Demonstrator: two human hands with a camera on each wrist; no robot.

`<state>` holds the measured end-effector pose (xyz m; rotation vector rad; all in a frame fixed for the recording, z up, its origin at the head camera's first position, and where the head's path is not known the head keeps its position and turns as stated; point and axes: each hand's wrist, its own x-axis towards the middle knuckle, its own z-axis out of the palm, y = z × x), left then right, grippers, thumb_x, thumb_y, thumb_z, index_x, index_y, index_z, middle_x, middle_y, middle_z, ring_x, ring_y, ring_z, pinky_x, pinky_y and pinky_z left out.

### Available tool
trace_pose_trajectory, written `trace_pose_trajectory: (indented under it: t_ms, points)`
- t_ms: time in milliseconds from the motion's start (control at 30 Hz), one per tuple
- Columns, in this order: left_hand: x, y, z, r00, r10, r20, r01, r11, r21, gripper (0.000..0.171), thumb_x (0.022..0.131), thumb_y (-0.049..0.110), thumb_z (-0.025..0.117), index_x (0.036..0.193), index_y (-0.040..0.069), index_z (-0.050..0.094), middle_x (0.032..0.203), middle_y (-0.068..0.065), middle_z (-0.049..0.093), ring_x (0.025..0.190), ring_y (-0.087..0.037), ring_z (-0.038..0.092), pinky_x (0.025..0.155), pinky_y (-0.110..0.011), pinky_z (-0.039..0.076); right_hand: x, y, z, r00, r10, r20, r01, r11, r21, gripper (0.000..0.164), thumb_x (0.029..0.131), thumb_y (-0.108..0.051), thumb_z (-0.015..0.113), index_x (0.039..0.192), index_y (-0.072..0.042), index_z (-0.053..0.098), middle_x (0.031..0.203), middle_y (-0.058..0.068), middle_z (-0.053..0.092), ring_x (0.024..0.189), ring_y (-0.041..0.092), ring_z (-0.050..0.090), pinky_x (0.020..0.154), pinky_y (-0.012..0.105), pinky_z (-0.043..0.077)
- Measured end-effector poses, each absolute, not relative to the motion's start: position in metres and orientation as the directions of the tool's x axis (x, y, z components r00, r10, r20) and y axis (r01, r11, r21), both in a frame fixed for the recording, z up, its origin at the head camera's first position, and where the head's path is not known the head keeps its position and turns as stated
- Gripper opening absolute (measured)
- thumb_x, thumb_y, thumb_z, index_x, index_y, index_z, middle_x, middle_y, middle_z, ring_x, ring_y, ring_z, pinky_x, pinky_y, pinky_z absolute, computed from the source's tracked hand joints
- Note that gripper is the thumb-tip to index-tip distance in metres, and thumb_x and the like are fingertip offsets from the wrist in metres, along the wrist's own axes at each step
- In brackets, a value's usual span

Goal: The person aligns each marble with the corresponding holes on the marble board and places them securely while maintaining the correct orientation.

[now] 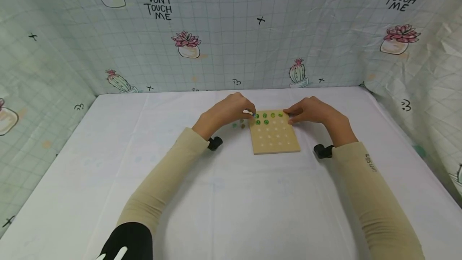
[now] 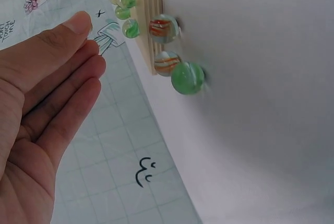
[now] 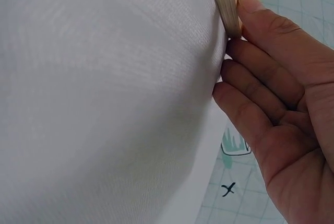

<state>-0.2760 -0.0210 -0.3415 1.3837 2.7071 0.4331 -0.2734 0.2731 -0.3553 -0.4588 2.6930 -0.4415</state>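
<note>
Wooden board [image 1: 275,136] lies flat toward bench [image 1: 245,196] far edge, three loose marbles [image 2: 188,79] just off its left side. Left grip [image 1: 236,107] nearly closed, pinching bluish marble [image 1: 254,114] by board's far-left corner; right grip [image 1: 313,111] holds far-right corner, thumb on top.

The table [image 1: 234,196], which is covered with a white cloth [image 3: 104,104], carries directly on it a flat wooden board [image 1: 276,141], lying near the far edge and a little right of this edge's middle, and, just beside the board's left side, one green marble [image 2: 188,78] and two marbles with orange stripes [image 2: 163,28].
</note>
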Motion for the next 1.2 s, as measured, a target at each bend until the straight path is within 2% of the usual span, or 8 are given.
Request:
trace_pose_trajectory:
  t_ms: [500, 767, 967, 1200]
  points:
    - [-0.276, -0.003, -0.342, -0.588, 0.808, 0.044, 0.785, 0.557, 0.272, 0.023, 0.092, 0.019, 0.077, 0.112, 0.008, 0.079, 0.111, -0.002, 0.076, 0.098, -0.014, 0.070, 0.086, -0.025, 0.055, -0.274, 0.273, -0.356, -0.877, -0.356, -0.324, -0.244, 0.909, -0.337, 0.055, 0.094, -0.035, 0.075, 0.143, -0.016, 0.059, 0.141, 0.013, 0.060, 0.136, 0.039, 0.049, 0.109, 0.059, 0.042]
    - [-0.278, 0.018, -0.345, -0.572, 0.819, 0.038, 0.793, 0.540, 0.282, 0.022, 0.092, 0.020, 0.077, 0.112, 0.009, 0.079, 0.111, 0.000, 0.076, 0.095, -0.010, 0.067, 0.083, -0.022, 0.053, -0.273, 0.272, -0.353, -0.871, -0.385, -0.306, -0.275, 0.897, -0.346, 0.055, 0.094, -0.035, 0.075, 0.143, -0.014, 0.059, 0.140, 0.013, 0.060, 0.134, 0.039, 0.050, 0.107, 0.058, 0.043]
    - [-0.282, 0.035, -0.349, -0.568, 0.823, 0.011, 0.793, 0.544, 0.275, 0.024, 0.094, 0.019, 0.074, 0.117, 0.013, 0.078, 0.117, 0.002, 0.075, 0.106, -0.009, 0.067, 0.090, -0.018, 0.051, -0.272, 0.274, -0.352, -0.868, -0.387, -0.311, -0.262, 0.889, -0.375, 0.055, 0.095, -0.035, 0.074, 0.144, -0.015, 0.058, 0.139, 0.013, 0.061, 0.136, 0.040, 0.048, 0.107, 0.059, 0.042]
    - [-0.282, 0.045, -0.349, -0.596, 0.803, 0.009, 0.774, 0.571, 0.275, 0.026, 0.093, 0.018, 0.075, 0.119, 0.014, 0.078, 0.118, 0.003, 0.074, 0.106, -0.007, 0.068, 0.088, -0.016, 0.052, -0.273, 0.275, -0.351, -0.866, -0.389, -0.315, -0.259, 0.886, -0.384, 0.056, 0.094, -0.035, 0.074, 0.144, -0.015, 0.058, 0.138, 0.011, 0.061, 0.135, 0.040, 0.048, 0.105, 0.059, 0.043]
